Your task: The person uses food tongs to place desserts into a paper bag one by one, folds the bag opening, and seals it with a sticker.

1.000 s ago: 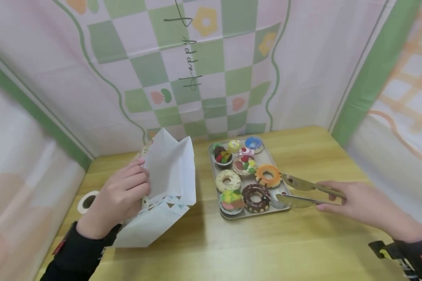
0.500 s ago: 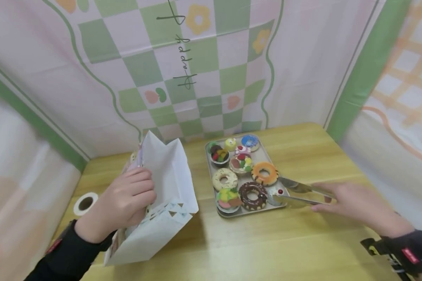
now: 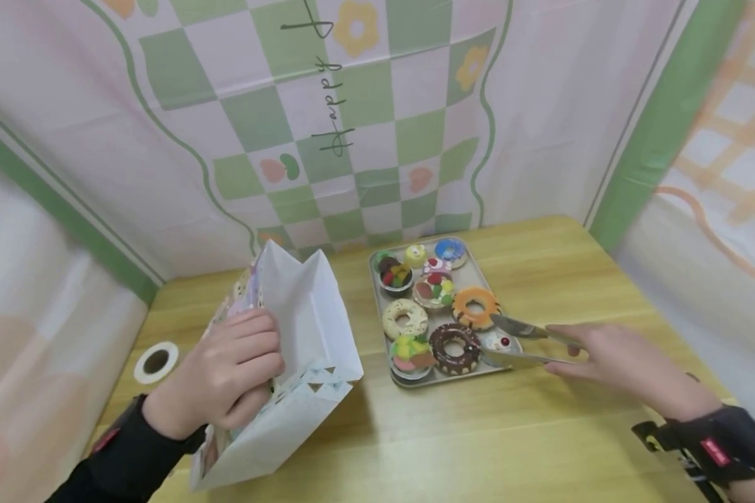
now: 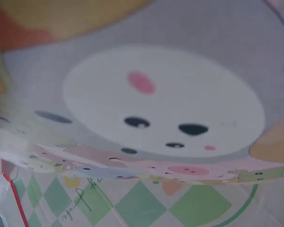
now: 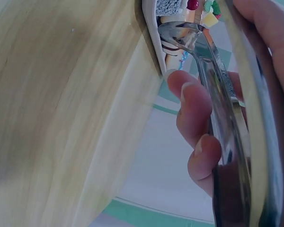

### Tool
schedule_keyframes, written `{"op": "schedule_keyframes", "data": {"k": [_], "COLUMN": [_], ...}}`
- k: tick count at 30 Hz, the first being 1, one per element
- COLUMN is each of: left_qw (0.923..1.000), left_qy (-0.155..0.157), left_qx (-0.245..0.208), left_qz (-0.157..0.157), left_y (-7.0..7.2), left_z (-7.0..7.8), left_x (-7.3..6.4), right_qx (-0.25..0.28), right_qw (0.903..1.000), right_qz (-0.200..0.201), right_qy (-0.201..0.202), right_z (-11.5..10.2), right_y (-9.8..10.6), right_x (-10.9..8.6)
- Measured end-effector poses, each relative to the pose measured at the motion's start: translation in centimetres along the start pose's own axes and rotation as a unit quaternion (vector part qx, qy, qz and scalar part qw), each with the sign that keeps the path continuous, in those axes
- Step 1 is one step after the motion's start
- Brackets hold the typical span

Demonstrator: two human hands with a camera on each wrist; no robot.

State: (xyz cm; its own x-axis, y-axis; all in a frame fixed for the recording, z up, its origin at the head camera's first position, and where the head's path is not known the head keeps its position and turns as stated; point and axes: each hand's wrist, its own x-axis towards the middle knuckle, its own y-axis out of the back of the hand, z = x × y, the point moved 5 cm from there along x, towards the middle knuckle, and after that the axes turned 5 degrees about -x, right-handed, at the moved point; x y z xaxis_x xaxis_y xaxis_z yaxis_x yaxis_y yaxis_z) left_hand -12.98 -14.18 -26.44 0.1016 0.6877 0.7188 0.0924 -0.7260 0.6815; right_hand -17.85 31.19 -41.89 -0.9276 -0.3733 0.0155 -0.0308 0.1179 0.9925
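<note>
Left hand point(image 3: 223, 370) curled on bag point(image 3: 311, 307) | right hand point(image 3: 616, 360) grips spread tongs point(image 3: 521, 329) about cherry-topped cake point(image 3: 498, 341) | risk: tight spacing, tongs may drag chocolate donut point(image 3: 438, 347)

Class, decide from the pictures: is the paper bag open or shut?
Open: the paper bag gapes at the mouth, showing its white inside.

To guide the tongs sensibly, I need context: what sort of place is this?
Perhaps a mock bakery set: printed cloths hang behind and beside a wooden table, where a tray holds toy-looking doughnuts, with an open paper bag nearby.
</note>
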Motion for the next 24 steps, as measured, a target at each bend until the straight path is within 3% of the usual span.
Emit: {"op": "schedule_keyframes", "data": {"k": [5, 24], "left_qw": [0.9996, 0.9997], "left_qy": [-0.017, -0.017], "left_qx": [-0.012, 0.005], "left_qz": [0.019, 0.019], "left_y": [-0.1, -0.37], "left_z": [0.22, 0.94], "left_x": [0.29, 0.1], "right_qx": [-0.01, -0.026], "right_qw": [0.9999, 0.9963], "right_qz": [0.01, 0.061], "right_qy": [0.008, 0.055], "right_z": [0.06, 0.31], "right_y": [-0.16, -0.46], "right_x": [-0.09, -0.4]}}
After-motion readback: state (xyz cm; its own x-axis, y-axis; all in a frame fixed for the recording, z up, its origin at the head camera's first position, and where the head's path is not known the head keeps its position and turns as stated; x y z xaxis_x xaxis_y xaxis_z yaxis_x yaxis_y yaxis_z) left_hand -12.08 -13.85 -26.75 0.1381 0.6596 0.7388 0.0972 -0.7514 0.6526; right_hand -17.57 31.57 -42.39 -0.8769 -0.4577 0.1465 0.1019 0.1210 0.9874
